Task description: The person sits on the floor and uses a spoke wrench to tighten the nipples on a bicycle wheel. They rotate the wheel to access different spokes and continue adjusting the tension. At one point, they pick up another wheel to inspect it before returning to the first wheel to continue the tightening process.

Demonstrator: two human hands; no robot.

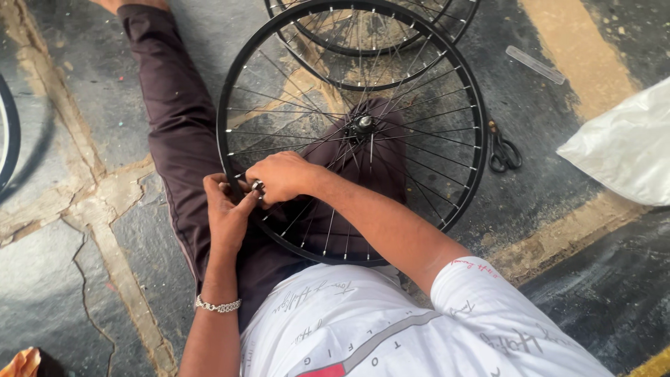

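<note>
We see a person sitting on a dark stone floor (84,279) with a black spoked bicycle wheel (457,77) lying across the lap, over the dark brown trousers (174,119). The hub (362,123) of this wheel is near the middle of the picture, and thin metal spokes go out from it to the rim. Both hands meet at the near left part of the rim. The left hand (227,213), with a silver chain bracelet (218,305) on the wrist, is closed around the rim from outside, the fingers curled over it. The right hand (279,176) lies on the inner side of the rim, its fingers bent and pinched on a small shiny metal tool (258,186), which sits just between the two hands; we cannot tell exactly what kind of tool it is. A second black wheel (377,35) lies behind the first one, partly under it. To the right of the wheel, black scissors (502,150) lie on the floor, and farther back there is a flat clear plastic strip (534,64) on a yellow painted line (572,49). At the right edge we see a white plastic bag (628,150), crumpled and without visible print.
</note>
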